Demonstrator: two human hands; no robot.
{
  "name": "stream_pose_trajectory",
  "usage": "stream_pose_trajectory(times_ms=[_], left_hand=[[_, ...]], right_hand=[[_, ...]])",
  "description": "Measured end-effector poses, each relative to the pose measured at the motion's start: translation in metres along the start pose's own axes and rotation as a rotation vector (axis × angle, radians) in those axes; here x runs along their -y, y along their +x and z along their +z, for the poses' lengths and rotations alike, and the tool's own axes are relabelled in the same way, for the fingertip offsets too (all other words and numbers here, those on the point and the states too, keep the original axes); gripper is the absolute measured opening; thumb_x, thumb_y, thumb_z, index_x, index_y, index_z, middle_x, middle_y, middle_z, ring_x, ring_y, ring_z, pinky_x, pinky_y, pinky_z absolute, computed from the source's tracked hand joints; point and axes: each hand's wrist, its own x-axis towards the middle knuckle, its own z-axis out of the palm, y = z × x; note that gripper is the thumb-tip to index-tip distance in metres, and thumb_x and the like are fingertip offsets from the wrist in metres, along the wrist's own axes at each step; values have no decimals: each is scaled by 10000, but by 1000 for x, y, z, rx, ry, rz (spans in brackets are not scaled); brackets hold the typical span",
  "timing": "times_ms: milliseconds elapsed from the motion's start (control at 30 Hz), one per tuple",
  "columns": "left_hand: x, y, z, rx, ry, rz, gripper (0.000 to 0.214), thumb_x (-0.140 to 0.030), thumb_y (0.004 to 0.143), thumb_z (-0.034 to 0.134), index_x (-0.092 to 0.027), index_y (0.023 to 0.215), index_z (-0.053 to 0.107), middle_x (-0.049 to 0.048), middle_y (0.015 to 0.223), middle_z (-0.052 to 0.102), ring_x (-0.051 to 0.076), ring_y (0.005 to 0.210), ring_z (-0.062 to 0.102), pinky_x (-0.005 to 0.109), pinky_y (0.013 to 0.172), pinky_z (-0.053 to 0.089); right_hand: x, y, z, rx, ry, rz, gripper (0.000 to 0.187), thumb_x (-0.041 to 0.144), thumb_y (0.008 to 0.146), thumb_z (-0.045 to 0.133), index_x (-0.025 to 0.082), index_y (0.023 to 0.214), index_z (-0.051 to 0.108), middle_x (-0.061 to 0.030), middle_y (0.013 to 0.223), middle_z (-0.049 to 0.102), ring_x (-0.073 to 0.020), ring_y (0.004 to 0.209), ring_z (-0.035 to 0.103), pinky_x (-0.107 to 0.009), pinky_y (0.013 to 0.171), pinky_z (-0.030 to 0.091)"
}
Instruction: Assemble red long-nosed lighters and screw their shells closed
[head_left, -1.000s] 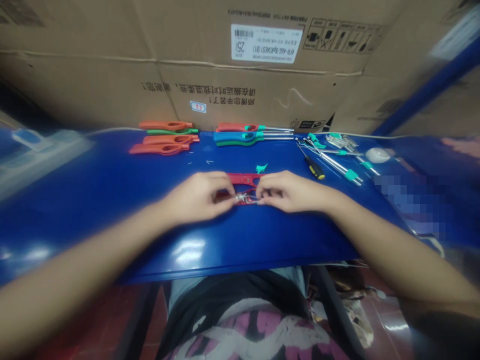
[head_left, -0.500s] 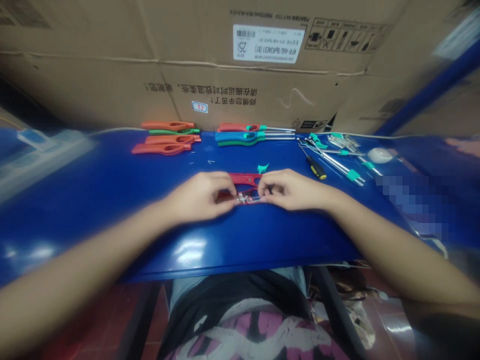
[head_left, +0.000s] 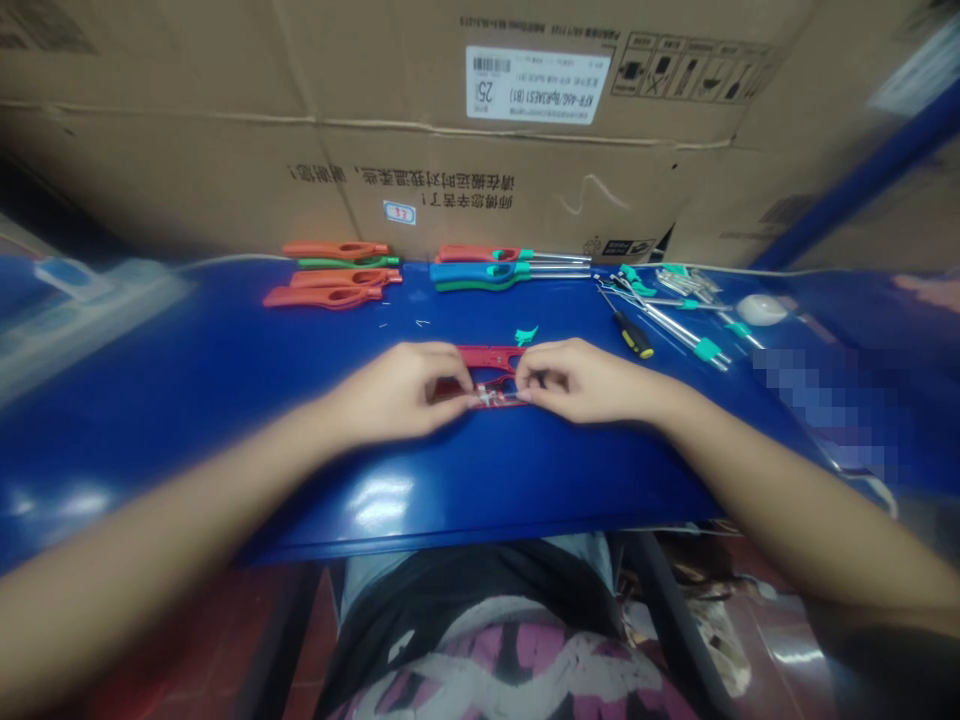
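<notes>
On the table in front of me lies the open shell half of a red lighter (head_left: pixel 499 397), with small clear and metal parts in it. My left hand (head_left: pixel 401 395) is closed around its left end, thumb and fingers pinching near the inner parts. At its right end, my right hand (head_left: pixel 581 380) is closed too, its fingertips pressed on a small part or thin wire that I cannot make out. Another red shell half (head_left: pixel 487 357) lies just behind, partly covered by both hands. A small green trigger (head_left: pixel 526 336) rests beyond it.
Orange and green lighter handles (head_left: pixel 330 297) lie back left. Lighters with metal tubes (head_left: pixel 480 272) lie by the cardboard box (head_left: pixel 225 180). To the right are a black-and-yellow screwdriver (head_left: pixel 634 336), loose metal tubes (head_left: pixel 675 330), and a white round object (head_left: pixel 761 310).
Both hands stay almost in place over the red shell half. My fingertips shift only very slightly around the inner parts.
</notes>
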Motion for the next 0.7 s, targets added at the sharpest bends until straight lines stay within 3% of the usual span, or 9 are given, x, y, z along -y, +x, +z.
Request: stream_pose_trajectory(times_ms=[433, 700], left_hand=[[0, 1, -3, 22, -39, -25, 95, -252, 842, 693, -162, 830, 718, 43, 850, 702, 134, 688, 616, 245, 638, 471], [4, 1, -1, 2, -68, -27, 126, -268, 882, 669, -169, 857, 744, 44, 870, 723, 127, 685, 626, 240, 650, 477]], right_hand=[[3, 1, 2, -5, -27, 37, 49, 149, 864, 619, 155, 856, 667, -3, 763, 626, -99, 633, 495, -225, 626, 372], [-2, 0, 0, 26, 41, 32, 86, 129, 852, 601, 155, 893, 672, 17, 741, 601, -86, 596, 461, -213, 590, 363]])
